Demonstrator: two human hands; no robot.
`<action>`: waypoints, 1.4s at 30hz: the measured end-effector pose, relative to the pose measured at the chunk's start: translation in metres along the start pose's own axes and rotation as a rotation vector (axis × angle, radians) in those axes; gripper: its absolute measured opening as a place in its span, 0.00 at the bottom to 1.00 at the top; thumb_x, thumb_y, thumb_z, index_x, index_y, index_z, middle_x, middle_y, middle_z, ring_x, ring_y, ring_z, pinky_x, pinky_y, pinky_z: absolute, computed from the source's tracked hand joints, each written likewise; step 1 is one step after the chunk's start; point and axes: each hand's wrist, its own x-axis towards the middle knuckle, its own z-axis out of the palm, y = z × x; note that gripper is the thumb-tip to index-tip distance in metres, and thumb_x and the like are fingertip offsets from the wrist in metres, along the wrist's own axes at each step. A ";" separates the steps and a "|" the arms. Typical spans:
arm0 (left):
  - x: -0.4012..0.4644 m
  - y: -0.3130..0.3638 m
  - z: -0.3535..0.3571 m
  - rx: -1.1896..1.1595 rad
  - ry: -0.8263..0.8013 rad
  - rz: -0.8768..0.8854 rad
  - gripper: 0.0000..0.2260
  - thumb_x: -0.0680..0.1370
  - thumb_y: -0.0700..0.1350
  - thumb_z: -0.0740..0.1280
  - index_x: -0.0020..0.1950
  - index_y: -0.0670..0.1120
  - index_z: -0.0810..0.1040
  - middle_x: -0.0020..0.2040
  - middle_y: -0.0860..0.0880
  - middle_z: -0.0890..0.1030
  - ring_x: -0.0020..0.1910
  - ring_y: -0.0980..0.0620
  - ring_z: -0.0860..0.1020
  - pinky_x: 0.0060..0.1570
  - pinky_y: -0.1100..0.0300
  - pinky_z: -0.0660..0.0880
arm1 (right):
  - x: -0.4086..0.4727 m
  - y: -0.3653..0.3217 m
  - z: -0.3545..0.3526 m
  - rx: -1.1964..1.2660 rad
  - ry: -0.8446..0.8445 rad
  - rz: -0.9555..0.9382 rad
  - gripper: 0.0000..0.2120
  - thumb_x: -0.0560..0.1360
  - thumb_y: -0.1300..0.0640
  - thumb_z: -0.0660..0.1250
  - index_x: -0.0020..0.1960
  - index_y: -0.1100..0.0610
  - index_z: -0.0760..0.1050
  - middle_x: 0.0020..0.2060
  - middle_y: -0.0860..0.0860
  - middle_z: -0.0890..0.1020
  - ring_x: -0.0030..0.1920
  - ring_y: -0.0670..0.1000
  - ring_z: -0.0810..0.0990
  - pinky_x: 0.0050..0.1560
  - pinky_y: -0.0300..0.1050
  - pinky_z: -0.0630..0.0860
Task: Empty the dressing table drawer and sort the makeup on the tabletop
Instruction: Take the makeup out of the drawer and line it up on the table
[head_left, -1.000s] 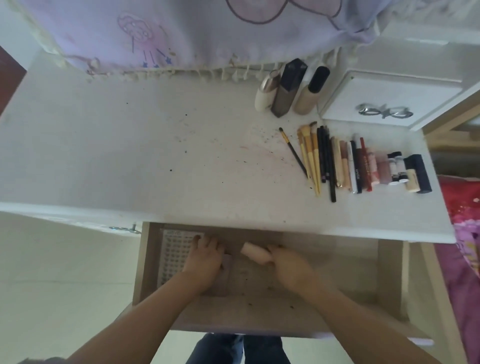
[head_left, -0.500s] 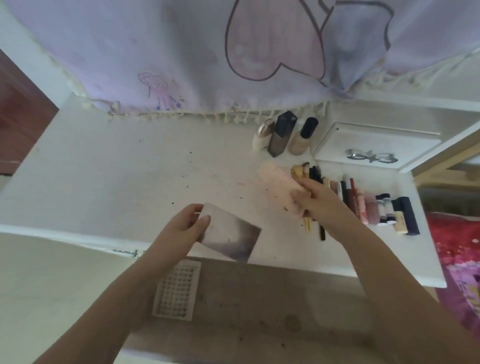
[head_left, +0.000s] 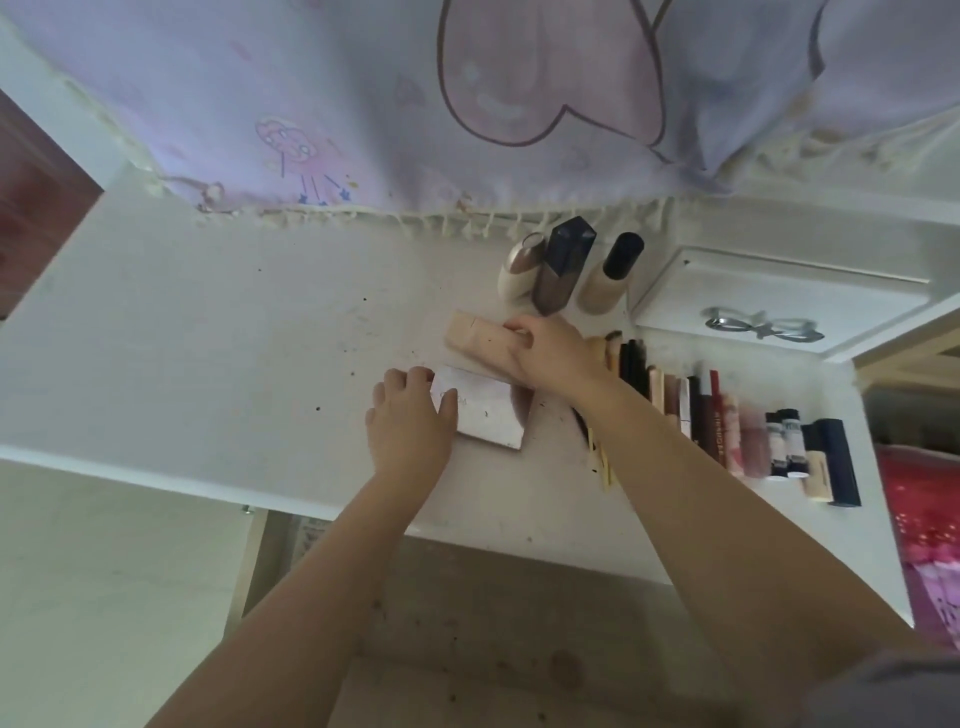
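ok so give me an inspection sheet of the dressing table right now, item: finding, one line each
surface: white tabletop, dark specks and smudges across it
job's things: silver palette and peach tube lying on the tabletop, side by side; open drawer below, mostly hidden by the arms
clutter: three bottles standing at the back; row of brushes, pencils and lipsticks lying at the right
hands: left hand grips the palette's left edge; right hand holds the tube
cables: nothing seen
surroundings: lilac cloth with cartoon prints hanging at the back, small white drawer unit at right, red bedding beyond
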 end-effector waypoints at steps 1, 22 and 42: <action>-0.001 -0.001 0.001 0.009 0.006 0.004 0.15 0.78 0.50 0.61 0.61 0.44 0.72 0.56 0.44 0.73 0.56 0.45 0.70 0.51 0.52 0.70 | -0.003 -0.001 0.002 -0.044 0.028 -0.006 0.17 0.80 0.58 0.56 0.67 0.53 0.71 0.62 0.55 0.74 0.59 0.54 0.73 0.56 0.44 0.70; -0.113 -0.211 0.019 0.304 -0.536 -0.020 0.33 0.79 0.40 0.56 0.77 0.48 0.38 0.77 0.46 0.39 0.76 0.46 0.42 0.72 0.50 0.57 | -0.154 -0.041 0.263 0.446 -0.263 0.519 0.14 0.78 0.58 0.60 0.61 0.61 0.74 0.58 0.58 0.79 0.58 0.56 0.78 0.47 0.39 0.68; -0.121 -0.168 -0.116 -0.617 -0.712 -0.322 0.11 0.80 0.45 0.61 0.62 0.45 0.73 0.49 0.49 0.83 0.47 0.52 0.82 0.45 0.56 0.79 | -0.208 -0.096 0.124 0.956 -0.477 0.466 0.10 0.80 0.59 0.60 0.51 0.66 0.76 0.41 0.57 0.83 0.42 0.58 0.80 0.49 0.56 0.78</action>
